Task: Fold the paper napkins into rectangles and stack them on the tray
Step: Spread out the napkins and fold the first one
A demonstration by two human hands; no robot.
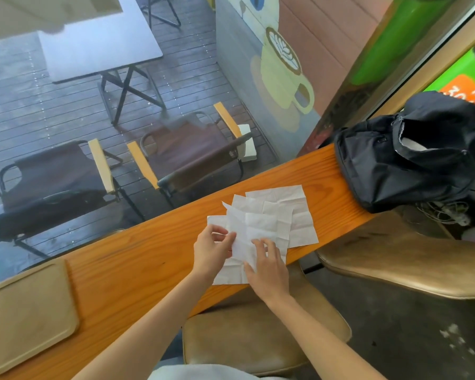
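White unfolded paper napkins [269,218] sit overlapped on the orange wooden counter, well right of the tan rectangular tray [25,316]. Our left hand [211,248] pinches the top sheet's left edge; our right hand [266,267] presses it flat, fingers spread. The fold probably goes left-to-right.

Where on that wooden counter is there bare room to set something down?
The widest bare stretch of the counter lies between the tray and the left hand. The tray itself holds nothing. A narrower strip runs between the napkins and the black bag. Around both hands, right hand included, loose napkins crowd the wood.
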